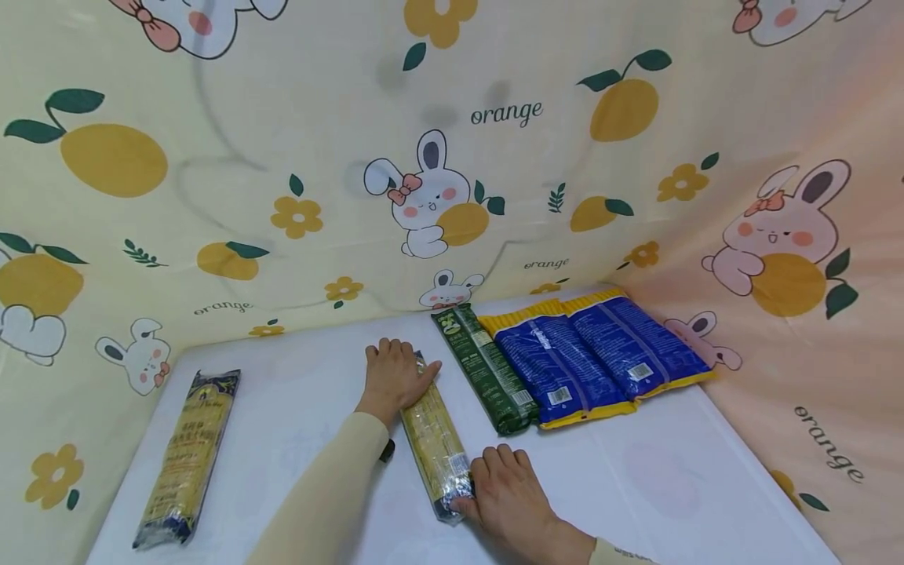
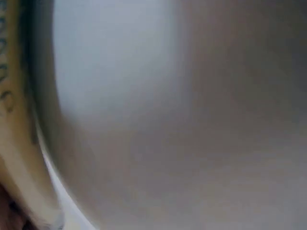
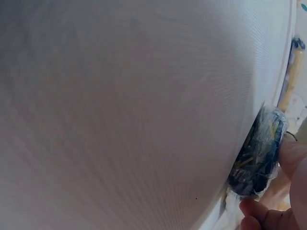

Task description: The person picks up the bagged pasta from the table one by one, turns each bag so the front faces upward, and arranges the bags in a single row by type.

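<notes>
The right hand (image 1: pixel 504 494) lies low on the white table (image 1: pixel 692 471), nearest the viewer, its fingers curled round the near end of a yellow noodle pack (image 1: pixel 434 435); the right wrist view shows that end (image 3: pixel 259 155) as a dark, crinkled wrap with fingertips (image 3: pixel 254 211) pinching just under it. The pack lies flat near the table's middle, its long axis running from the near right to the far left, tilted slightly off the table's edge. The left arm in a beige sleeve (image 1: pixel 325 486) reaches across beside the pack, and the left hand (image 1: pixel 391 373) rests palm down on the far end, fingers lying fairly straight over it with the thumb on the wrap. To the left, well apart, lies a second yellow pack (image 1: pixel 187 459). Farther right lie a green pack (image 1: pixel 487 369) and, touching it, two blue packs (image 1: pixel 600 357) side by side against the printed cloth (image 1: pixel 494 157).
</notes>
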### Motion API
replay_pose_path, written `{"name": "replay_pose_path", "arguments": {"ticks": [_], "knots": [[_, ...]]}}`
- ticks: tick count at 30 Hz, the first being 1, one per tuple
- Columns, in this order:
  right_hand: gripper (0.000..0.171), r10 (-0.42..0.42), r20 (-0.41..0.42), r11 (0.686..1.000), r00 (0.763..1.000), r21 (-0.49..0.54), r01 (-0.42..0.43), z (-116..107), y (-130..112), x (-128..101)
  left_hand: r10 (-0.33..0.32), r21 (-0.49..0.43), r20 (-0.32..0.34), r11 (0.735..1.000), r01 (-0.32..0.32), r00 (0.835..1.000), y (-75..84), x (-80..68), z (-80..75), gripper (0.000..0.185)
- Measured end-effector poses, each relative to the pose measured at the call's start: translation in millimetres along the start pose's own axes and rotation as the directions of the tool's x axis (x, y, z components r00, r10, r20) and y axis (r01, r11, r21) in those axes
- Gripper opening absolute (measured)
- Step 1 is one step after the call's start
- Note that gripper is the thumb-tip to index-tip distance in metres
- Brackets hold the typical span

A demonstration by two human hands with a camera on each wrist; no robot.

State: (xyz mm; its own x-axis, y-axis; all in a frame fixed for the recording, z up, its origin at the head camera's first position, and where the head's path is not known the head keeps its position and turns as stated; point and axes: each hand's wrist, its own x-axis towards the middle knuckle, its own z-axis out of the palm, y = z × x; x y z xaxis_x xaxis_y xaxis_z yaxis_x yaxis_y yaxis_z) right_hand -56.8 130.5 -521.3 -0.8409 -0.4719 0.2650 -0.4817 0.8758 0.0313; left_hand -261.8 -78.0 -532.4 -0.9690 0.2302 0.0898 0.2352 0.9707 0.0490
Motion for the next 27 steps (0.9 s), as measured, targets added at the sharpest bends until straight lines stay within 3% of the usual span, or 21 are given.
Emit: {"name": "replay_pose_path", "arguments": {"ticks": [5, 7, 9, 12, 16, 19, 21, 23, 27], "knots": [[0.057, 0.003, -0.043, 1.000, 0.999, -0.002, -0.003, 4, 0, -1, 0.059, -0.034, -0.152, 0.997, -0.065, 0.987, -3.3, 0.2, -8.6, 0.074], [0.056, 0.005, -0.071, 1.000, 0.997, 0.003, -0.005, 5, 2, 2, 0.092, -0.046, -0.233, 0.993, -0.105, 0.968, -4.3, 1.2, -17.4, 0.072], [0.056, 0.005, -0.108, 1.000, 0.994, 0.010, -0.004, 6, 3, 6, 0.118, -0.053, -0.326, 0.988, -0.143, 0.938, -5.7, 3.4, -27.8, 0.072], [0.057, 0.006, -0.161, 1.000, 0.987, 0.006, -0.005, 8, 7, 15, 0.142, -0.052, -0.475, 0.981, -0.189, 0.869, -8.8, 7.8, -43.0, 0.074], [0.062, 0.024, -0.206, 0.999, 0.978, -0.040, -0.033, 11, 15, 29, 0.171, -0.044, -0.657, 0.964, -0.264, 0.734, -13.8, 14.6, -60.0, 0.072], [0.065, 0.034, -0.219, 0.996, 0.975, -0.068, -0.050, 13, 19, 35, 0.195, -0.024, -0.731, 0.950, -0.310, 0.654, -15.5, 17.3, -67.0, 0.068], [0.065, 0.036, -0.218, 0.996, 0.975, -0.072, -0.053, 14, 20, 36, 0.202, -0.014, -0.748, 0.947, -0.320, 0.633, -15.0, 17.8, -69.7, 0.066], [0.063, 0.044, -0.198, 0.997, 0.979, -0.060, -0.057, 15, 18, 36, 0.203, -0.012, -0.755, 0.946, -0.324, 0.624, -14.1, 17.4, -70.9, 0.064], [0.055, 0.090, -0.103, 0.996, 0.991, 0.013, -0.089, 14, 13, 35, 0.201, -0.017, -0.740, 0.948, -0.316, 0.642, -10.3, 13.8, -71.5, 0.063]]}}
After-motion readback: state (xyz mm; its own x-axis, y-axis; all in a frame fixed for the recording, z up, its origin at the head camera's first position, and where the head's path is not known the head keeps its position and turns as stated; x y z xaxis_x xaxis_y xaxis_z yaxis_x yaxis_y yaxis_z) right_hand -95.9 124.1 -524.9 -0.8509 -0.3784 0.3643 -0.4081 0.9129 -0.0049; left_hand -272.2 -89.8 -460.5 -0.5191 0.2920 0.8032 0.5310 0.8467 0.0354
